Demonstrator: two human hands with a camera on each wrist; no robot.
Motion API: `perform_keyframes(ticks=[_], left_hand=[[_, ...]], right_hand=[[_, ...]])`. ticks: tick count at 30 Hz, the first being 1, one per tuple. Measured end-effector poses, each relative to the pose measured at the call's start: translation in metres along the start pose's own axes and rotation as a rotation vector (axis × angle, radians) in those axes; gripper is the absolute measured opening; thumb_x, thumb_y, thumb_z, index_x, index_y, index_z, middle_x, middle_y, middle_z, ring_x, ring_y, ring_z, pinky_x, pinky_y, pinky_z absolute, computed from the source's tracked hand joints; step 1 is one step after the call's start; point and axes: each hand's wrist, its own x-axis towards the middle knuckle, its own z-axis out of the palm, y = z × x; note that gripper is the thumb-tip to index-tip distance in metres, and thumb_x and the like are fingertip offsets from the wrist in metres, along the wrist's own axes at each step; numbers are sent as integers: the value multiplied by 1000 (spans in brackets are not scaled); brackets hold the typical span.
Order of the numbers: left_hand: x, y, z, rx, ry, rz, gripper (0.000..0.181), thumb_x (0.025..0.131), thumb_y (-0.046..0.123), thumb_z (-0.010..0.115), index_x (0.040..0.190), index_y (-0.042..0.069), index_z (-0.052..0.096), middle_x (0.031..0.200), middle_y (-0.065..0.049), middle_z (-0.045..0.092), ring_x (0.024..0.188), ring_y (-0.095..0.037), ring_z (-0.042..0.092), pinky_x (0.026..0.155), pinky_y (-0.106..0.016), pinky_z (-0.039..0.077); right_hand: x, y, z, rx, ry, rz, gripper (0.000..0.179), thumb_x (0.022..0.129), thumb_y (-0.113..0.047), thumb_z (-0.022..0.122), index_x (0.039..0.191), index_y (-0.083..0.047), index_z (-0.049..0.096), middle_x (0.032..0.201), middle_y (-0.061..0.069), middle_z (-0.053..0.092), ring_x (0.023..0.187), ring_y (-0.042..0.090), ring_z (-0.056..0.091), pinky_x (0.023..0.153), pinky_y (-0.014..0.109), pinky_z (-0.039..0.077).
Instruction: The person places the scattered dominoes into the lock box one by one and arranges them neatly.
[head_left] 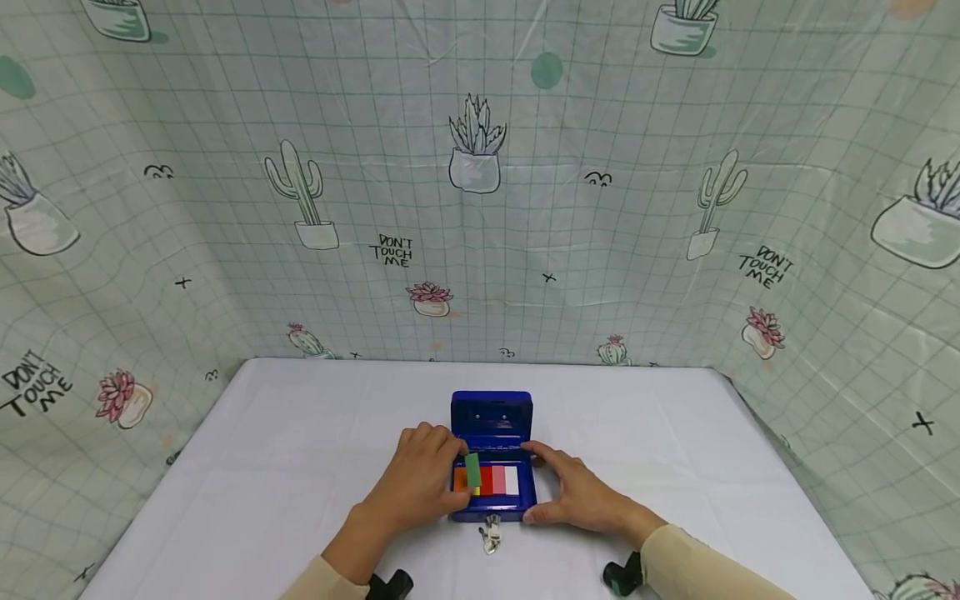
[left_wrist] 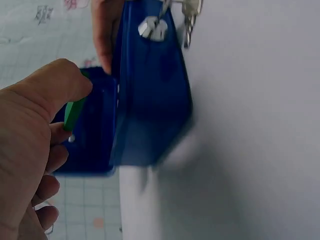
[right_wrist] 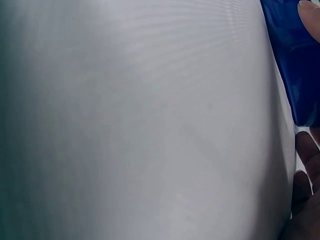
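Observation:
A small blue lock box [head_left: 495,505] stands on the table, its lid [head_left: 491,410] raised toward the back. Inside it, flat coloured blocks [head_left: 498,481] in orange, yellow, red, pink and white sit side by side. My left hand [head_left: 422,479] is over the box's left side and pinches a green block [head_left: 472,470] between thumb and index finger, also seen in the left wrist view. From the right, my right hand [head_left: 581,497] grips the box, thumb at the front corner and fingers near the hinge. Keys [head_left: 491,534] hang from the front lock.
A white cloth covers the table [head_left: 315,433]. Behind and at both sides hangs a curtain [head_left: 480,233] with a grid and cactus print. Dark wrist devices show below the left sleeve [head_left: 322,581] and the right sleeve [head_left: 697,567].

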Motion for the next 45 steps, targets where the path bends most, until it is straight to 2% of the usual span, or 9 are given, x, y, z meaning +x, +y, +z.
perform_keyframes(ticks=[8,19,22,29,32,38,45], left_hand=[[22,21,14,-10,-40,73,55,91,55,77,130,17,69,120,0,63,115,-21,51,108,-45,43],[39,38,35,47,-41,135,52,89,52,79,126,17,73,119,1,67,108,-18,54,98,-40,46],[42,40,40,68,-53,134,52,89,54,80,125,17,74,119,1,68,108,-18,55,98,-41,47],[46,46,45,73,-95,96,54,87,55,82,126,19,74,121,1,68,114,-20,57,108,-48,48],[47,47,46,73,-112,82,53,87,55,82,126,20,74,121,2,68,115,-20,56,108,-47,48],[49,47,45,88,-131,67,51,86,54,84,125,21,76,117,2,70,110,-18,56,101,-42,47],[51,46,46,99,-141,67,50,86,53,84,124,22,76,115,4,69,107,-17,55,98,-41,46]], right_hand=[[0,1,1,-17,12,-21,103,81,-54,88,163,-20,37,145,9,57,132,32,51,112,68,40],[1,3,1,-22,31,-60,103,79,-53,89,162,-18,39,140,7,60,128,30,53,109,64,42],[1,4,1,-20,31,-65,103,79,-53,89,162,-19,39,140,7,60,128,31,53,108,63,43],[1,5,1,-15,19,-61,103,81,-54,88,163,-20,37,143,7,59,133,33,52,109,65,42],[2,4,1,-12,18,-56,103,81,-54,88,163,-20,37,144,7,59,133,33,52,110,66,41],[4,4,1,-6,17,-48,103,81,-53,88,164,-20,36,144,8,59,134,32,51,111,67,40],[5,3,2,-6,23,-40,103,81,-53,88,163,-19,37,144,7,59,134,32,52,112,68,38]])
